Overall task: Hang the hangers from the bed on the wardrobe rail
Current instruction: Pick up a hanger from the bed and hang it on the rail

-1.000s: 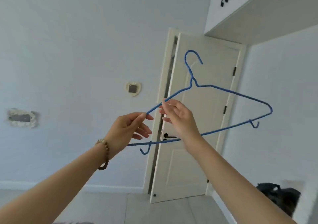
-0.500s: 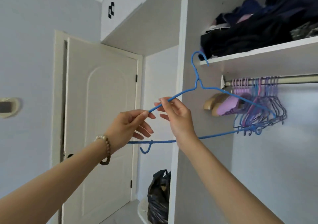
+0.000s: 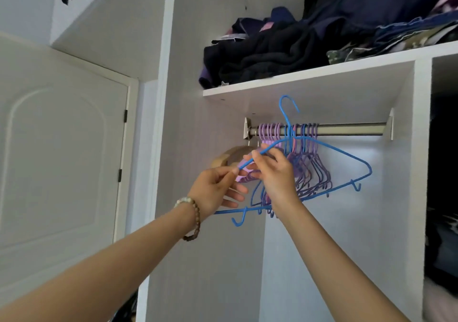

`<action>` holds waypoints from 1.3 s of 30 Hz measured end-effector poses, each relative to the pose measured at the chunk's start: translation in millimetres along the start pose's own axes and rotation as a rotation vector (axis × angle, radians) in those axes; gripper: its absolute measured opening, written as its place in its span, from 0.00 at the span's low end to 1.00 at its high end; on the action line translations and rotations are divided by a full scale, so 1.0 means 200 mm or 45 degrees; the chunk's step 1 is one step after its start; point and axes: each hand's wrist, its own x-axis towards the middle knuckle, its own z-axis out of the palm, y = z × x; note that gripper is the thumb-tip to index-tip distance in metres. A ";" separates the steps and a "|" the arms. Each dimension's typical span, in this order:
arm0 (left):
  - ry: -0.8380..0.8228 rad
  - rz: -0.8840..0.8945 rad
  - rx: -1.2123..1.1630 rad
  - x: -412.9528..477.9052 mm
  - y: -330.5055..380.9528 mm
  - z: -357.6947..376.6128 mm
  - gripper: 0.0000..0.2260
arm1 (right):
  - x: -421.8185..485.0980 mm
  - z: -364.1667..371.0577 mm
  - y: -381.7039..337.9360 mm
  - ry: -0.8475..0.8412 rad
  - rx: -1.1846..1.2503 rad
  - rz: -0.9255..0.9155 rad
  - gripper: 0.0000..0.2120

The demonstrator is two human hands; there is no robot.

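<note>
1. holding a blue hanger (image 3: 337, 152) up in front of the open wardrobe, i have it in both hands by its left sloping arm.
2. my left hand (image 3: 215, 190) pinches the wire between thumb and forefinger near the lower end of that arm; its other fingers hang loose and spread below.
3. my right hand (image 3: 275, 173) pinches the same arm a little higher, fingertips closed on the wire, back of the hand toward me.
4. the hanger's hook stands above the rail (image 3: 347, 129), with the neck crossing in front of it; it is not on the rail yet.
5. a bunch of purple and blue hangers (image 3: 314, 170) hangs on the left part of the rail, just behind my hands.
6. a wooden hanger (image 3: 225, 157) shows under the rail's left end.
7. dark clothes (image 3: 272, 49) lie piled on the shelf (image 3: 322, 76) above.
8. a bead bracelet (image 3: 194, 216) sits on my left wrist, and a white door (image 3: 62, 148) stands off to the left.
</note>
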 end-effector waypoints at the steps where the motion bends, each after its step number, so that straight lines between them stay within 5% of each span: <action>1: -0.009 -0.007 -0.033 0.05 -0.01 0.06 0.10 | 0.05 -0.04 0.02 0.036 -0.041 -0.008 0.12; 7: -0.103 -0.101 -0.152 0.28 -0.02 0.37 0.11 | 0.35 -0.26 0.10 0.223 -0.146 0.104 0.04; 17: 0.036 -0.024 0.017 0.45 -0.08 0.33 0.12 | 0.59 -0.54 0.28 0.486 -0.423 0.125 0.13; 25: 0.106 0.005 0.177 0.47 -0.16 0.26 0.08 | 0.58 -0.59 0.31 0.396 -0.494 0.076 0.10; 30: 0.126 0.013 0.243 0.49 -0.15 0.27 0.10 | 0.62 -0.61 0.28 0.376 -0.573 0.242 0.11; 39: 0.118 -0.019 0.208 0.40 -0.15 0.22 0.10 | 0.48 -0.61 0.34 0.215 -0.728 0.294 0.26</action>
